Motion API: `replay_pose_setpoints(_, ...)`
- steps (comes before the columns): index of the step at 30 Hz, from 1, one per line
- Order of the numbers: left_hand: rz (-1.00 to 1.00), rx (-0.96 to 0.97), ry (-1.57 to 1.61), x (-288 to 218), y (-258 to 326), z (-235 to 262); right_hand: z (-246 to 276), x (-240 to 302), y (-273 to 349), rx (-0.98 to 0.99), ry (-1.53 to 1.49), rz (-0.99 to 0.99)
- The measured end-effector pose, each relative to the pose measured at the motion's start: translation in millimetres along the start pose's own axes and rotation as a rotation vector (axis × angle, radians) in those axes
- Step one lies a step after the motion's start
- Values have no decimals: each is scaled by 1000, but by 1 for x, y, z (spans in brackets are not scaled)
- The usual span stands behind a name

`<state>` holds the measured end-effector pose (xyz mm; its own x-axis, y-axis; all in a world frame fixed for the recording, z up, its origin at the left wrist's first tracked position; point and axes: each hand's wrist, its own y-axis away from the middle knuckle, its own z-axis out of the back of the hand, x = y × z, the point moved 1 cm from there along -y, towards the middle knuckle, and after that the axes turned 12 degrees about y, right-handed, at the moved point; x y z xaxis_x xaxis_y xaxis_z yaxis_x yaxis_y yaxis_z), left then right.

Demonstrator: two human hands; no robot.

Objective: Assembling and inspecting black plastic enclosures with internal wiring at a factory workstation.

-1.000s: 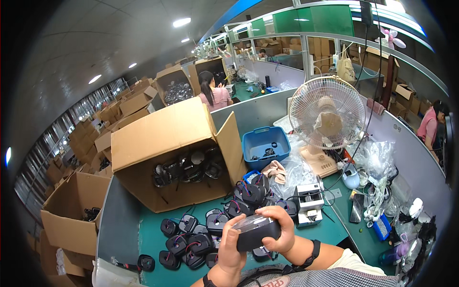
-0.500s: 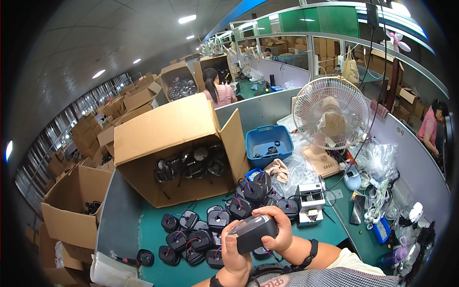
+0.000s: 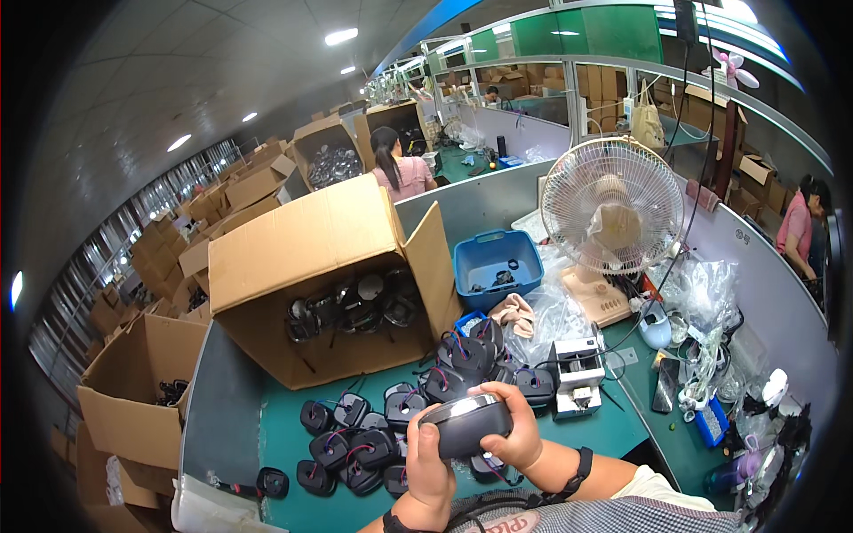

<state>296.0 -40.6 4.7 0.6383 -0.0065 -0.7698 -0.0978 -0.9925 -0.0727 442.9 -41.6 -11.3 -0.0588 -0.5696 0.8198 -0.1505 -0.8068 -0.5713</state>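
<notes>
Between my two hands I hold a rounded black plastic housing point(image 3: 464, 428) with a shiny upper face, lifted above the green tabletop. My left hand point(image 3: 430, 462) grips its left end, thumb up against the side. My right hand point(image 3: 517, 426) wraps its right end, with fingers over the top and thumb beneath. Just beyond and to the left lies a pile of similar black housings point(image 3: 374, 447), several with red and blue wires showing. One separate black piece point(image 3: 272, 481) rests near the table's left edge.
A large carton point(image 3: 306, 240) on its side holds more black parts. Behind the pile stand a blue basin point(image 3: 498, 266), a caged fan point(image 3: 613, 204) and a small white machine point(image 3: 577, 377). A phone point(image 3: 665, 385) and plastic bags point(image 3: 705, 293) lie at right. Co-workers sit beyond the partitions.
The housing has been turned in my hands, so its broad dark side now faces me more and its shiny face shows as a narrower band. Both hands still grip it.
</notes>
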Motion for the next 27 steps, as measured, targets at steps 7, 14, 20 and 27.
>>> replay_pose_setpoints(7,-26,162,-152,-1,-15,17,7,-19,0,33,161,-133)
replay_pose_setpoints(14,-316,462,-614,-38,-28,9,7,9,-10,108,33,-89)
replay_pose_setpoints(20,-398,441,-807,-45,-19,19,3,9,-8,138,146,-98)
replay_pose_setpoints(27,-414,416,-857,-37,-16,18,-1,10,-8,134,43,-227)
